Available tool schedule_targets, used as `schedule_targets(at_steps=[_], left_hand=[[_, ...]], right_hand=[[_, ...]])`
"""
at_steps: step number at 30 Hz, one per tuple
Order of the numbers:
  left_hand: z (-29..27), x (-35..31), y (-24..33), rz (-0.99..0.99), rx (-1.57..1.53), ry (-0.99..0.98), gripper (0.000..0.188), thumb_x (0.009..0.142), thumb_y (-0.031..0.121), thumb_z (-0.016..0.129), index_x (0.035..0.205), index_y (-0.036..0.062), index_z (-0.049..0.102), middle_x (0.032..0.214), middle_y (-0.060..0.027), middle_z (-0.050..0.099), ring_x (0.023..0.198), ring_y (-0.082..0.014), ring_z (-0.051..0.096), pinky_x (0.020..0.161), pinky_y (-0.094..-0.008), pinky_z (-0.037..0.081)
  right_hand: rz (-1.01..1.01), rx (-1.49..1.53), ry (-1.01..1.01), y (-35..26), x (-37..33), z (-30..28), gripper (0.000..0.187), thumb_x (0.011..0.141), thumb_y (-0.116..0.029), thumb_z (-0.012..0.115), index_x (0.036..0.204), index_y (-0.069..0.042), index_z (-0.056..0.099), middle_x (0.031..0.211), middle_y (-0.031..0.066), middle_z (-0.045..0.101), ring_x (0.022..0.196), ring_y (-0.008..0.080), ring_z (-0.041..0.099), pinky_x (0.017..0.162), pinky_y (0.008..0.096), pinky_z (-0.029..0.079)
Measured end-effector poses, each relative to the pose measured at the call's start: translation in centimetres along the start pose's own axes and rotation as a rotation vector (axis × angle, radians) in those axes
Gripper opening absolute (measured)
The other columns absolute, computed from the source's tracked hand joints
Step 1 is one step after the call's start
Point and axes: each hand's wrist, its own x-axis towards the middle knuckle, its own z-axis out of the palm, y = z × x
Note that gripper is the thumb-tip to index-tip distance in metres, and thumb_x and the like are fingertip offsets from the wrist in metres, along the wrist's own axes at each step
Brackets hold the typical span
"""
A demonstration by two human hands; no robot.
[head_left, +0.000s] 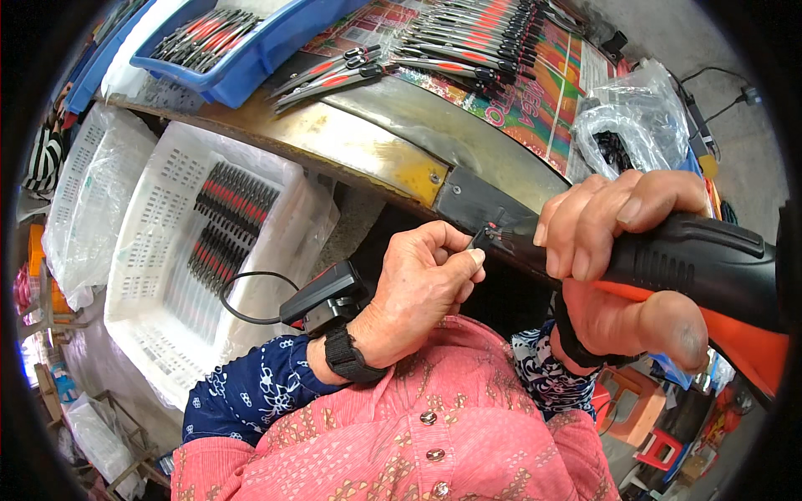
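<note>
My right hand is wrapped round a bulky black-and-orange power tool, its fingers over the top and thumb below. The tool's dark nose points left at the fingertips of my left hand. Those fingers pinch a small dark piece beside the bench edge; its kind is mostly hidden by my thumb and index finger. Where the nose meets the piece, I cannot tell whether they touch. A black box-shaped device with a cable is strapped at my left wrist.
On the bench lie slim black, red and grey tools in a row. A blue bin holds more. Left of me stands a white crate with stacked black-red pieces. A clear plastic bag sits at far right.
</note>
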Motion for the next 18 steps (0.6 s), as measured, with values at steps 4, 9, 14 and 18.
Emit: schedule_targets(at_steps=[4,9,14,18], left_hand=[[-0.05,0.01,-0.02,-0.01,-0.001,0.0,0.011,0.086,0.012,0.062,0.089,0.0028,0.056,0.072,-0.0015,0.061,0.054,-0.0051,0.049,0.044,-0.0176,0.039],[-0.14,0.14,-0.11,0.007,0.007,-0.012,0.011,0.086,0.011,0.062,0.088,0.0019,0.056,0.072,-0.002,0.06,0.055,-0.0059,0.049,0.046,-0.0181,0.04],[-0.19,0.16,-0.21,0.005,-0.004,-0.007,0.011,0.086,0.01,0.062,0.088,0.0011,0.056,0.071,-0.0025,0.06,0.055,-0.0065,0.05,0.048,-0.0189,0.041],[-0.07,0.11,-0.22,0.011,0.025,0.01,0.012,0.085,0.01,0.062,0.088,0.0002,0.056,0.071,-0.0027,0.06,0.056,-0.0062,0.051,0.049,-0.0192,0.042]], right_hand=[[0.001,-0.001,-0.005,0.07,0.12,0.16,0.072,0.066,-0.067,0.066,0.091,-0.004,0.041,0.06,0.0025,0.046,0.047,0.0125,0.046,0.047,0.0268,0.041],[0.008,-0.006,-0.016,0.09,0.24,0.3,0.072,0.066,-0.067,0.066,0.091,-0.004,0.041,0.06,0.0026,0.046,0.047,0.0124,0.046,0.047,0.0267,0.041],[0.024,-0.016,-0.026,0.08,0.46,0.39,0.072,0.066,-0.067,0.066,0.091,-0.003,0.041,0.06,0.0026,0.045,0.047,0.0123,0.045,0.047,0.0265,0.04],[0.061,-0.041,-0.039,0.06,0.73,0.66,0.073,0.066,-0.067,0.066,0.09,-0.003,0.041,0.06,0.0026,0.045,0.047,0.0122,0.045,0.046,0.0263,0.04]])
